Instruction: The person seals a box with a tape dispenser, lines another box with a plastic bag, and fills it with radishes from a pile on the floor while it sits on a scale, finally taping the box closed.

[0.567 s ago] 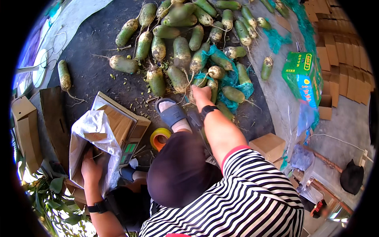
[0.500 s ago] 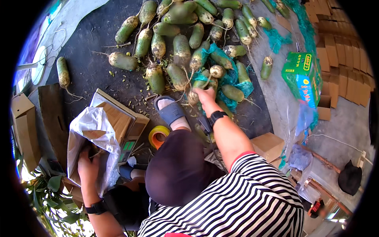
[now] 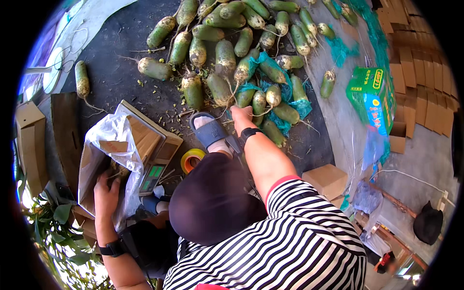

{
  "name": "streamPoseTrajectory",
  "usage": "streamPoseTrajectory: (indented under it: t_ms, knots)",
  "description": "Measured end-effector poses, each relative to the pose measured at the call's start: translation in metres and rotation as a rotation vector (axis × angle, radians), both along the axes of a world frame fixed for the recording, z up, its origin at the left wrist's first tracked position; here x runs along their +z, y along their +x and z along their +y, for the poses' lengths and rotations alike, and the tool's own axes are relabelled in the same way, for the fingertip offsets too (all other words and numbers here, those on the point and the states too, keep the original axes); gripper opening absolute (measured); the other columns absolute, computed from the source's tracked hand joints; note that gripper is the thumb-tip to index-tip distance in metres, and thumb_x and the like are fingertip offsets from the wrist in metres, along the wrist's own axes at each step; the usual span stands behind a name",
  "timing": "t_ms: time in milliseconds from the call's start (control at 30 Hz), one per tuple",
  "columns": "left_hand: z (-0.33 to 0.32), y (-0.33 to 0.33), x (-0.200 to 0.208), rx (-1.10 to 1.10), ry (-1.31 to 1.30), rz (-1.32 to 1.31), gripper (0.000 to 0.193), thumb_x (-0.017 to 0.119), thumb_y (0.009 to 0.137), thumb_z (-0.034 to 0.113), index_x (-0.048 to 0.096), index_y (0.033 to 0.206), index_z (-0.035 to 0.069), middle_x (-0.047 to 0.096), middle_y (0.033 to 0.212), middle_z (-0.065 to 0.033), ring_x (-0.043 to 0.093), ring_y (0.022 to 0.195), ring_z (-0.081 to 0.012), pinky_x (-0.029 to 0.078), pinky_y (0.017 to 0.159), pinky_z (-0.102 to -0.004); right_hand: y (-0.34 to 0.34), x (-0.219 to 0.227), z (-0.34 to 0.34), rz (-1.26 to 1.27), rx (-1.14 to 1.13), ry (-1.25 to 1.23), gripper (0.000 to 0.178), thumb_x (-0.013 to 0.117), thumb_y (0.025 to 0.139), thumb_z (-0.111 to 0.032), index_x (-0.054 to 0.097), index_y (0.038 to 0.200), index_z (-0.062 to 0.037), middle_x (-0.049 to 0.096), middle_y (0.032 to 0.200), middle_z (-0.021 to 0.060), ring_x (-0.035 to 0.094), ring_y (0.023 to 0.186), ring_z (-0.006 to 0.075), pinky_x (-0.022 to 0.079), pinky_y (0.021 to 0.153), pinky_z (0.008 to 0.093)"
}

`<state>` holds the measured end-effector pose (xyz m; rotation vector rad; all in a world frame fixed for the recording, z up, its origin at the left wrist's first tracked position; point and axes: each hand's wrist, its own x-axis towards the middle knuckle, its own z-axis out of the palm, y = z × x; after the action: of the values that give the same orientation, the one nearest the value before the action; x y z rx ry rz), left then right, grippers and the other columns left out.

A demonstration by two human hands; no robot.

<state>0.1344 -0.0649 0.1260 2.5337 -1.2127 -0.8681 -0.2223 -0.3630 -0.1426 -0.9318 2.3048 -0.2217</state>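
Reaching just right of the grey slide sandal (image 3: 210, 134) in the head view, the right hand (image 3: 241, 117) has its fingers bent beside green radishes (image 3: 258, 102); whether its grip closes on one, I cannot tell. To the lower left of the sandal, the left hand (image 3: 105, 194) dips into a plastic-lined cardboard box (image 3: 86, 169), fingers partly curled at a radish (image 3: 119, 169), its hold unclear. Beyond the sandal, more radishes lie on a black sheet (image 3: 112, 60).

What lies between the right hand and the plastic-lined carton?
In the head view, from right hand to plastic-lined carton: a sandaled foot, dark mat, then part of the weighing scale.
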Motion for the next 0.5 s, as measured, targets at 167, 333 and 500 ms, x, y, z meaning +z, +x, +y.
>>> streamPoseTrajectory:
  t_ms: [167,333,500]
  knots:
    - [-0.011,-0.022,0.019,0.092,-0.026,0.096,0.032,0.063,0.088,0.012,0.061,0.116,-0.004,0.066,0.107,-0.0237,0.064,0.102,-0.0371,0.048,0.089,-0.0388,-0.006,0.006,-0.008,-0.420,-0.154,-0.023,0.040,0.079,0.060,-0.011,0.062,0.091,0.0083,0.067,0.093,0.0168,0.065,0.076,0.0205,0.050,0.064,0.0349]
    - [-0.006,-0.020,0.006,0.098,0.034,0.404,0.029,0.059,0.090,0.012,0.063,0.114,-0.005,0.068,0.102,-0.0197,0.064,0.097,-0.0257,0.047,0.090,-0.0352,-0.087,0.023,-0.012,-1.363,-0.374,0.167,0.040,0.068,0.083,-0.020,0.058,0.119,-0.0066,0.066,0.103,0.0084,0.063,0.095,0.0272,0.052,0.081,0.0381]
    - [-0.004,-0.006,0.000,0.075,0.060,0.324,0.029,0.063,0.087,0.011,0.063,0.111,-0.006,0.069,0.102,-0.0218,0.066,0.096,-0.0294,0.049,0.088,-0.0359,-0.138,0.111,-0.010,-1.662,-0.122,0.308,0.057,0.067,0.076,-0.015,0.051,0.128,0.0010,0.063,0.114,0.0149,0.061,0.108,0.0327,0.051,0.089,0.0466]
